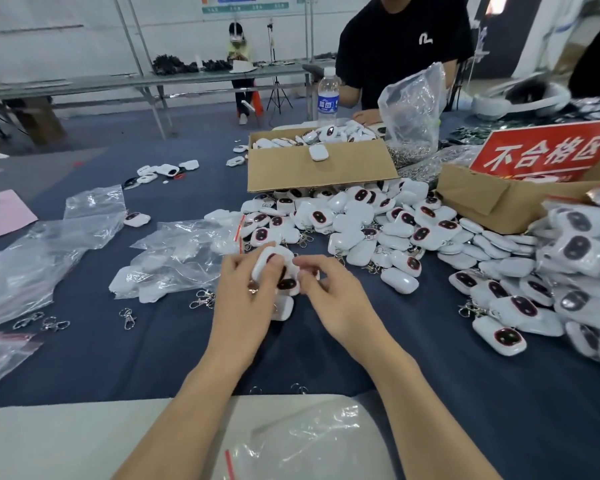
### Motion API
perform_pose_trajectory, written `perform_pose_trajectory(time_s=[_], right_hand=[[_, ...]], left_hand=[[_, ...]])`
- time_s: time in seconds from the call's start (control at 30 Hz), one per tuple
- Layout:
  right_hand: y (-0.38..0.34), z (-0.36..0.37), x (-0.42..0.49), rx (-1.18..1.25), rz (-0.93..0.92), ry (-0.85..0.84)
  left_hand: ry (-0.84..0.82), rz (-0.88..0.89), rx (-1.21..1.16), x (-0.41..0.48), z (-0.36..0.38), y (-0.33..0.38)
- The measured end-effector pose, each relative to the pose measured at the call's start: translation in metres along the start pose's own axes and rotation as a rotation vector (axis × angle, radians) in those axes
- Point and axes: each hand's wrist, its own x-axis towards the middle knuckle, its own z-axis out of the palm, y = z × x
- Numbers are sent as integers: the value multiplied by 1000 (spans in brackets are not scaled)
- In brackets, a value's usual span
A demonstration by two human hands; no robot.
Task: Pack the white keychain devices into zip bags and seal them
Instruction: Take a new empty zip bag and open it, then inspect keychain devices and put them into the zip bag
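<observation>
1. Left hand (243, 289) grips a white keychain device (269, 258) above the table (465, 393). The right hand (329, 292) pinches its other side.
2. Done: bagged devices (582, 258) heaped far right.
3. Left: large loose pile (378, 226) at centre; the held unit looks unbagged. An empty zip bag (312, 441) waits nearby.

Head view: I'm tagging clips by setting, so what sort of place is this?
Most likely a factory packing floor: a heap of identical white keychain devices on the table, a cardboard box holding more, and a red sign reading 不合格区, which marks a reject area.
</observation>
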Motion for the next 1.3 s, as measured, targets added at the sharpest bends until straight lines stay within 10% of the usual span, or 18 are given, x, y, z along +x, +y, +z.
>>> perform_pose_trajectory(time_s=[0.33,0.5,1.3], right_hand=[[-10,0,-1,146,-7,-59],[-13,-3,-1,238,22,-30],[-7,-10,-3,177,14,-72]], left_hand=[[88,69,-151,-6,3,23],[4,-200,-556,-9,21,28],[-194,-305,-592,-6,25,4]])
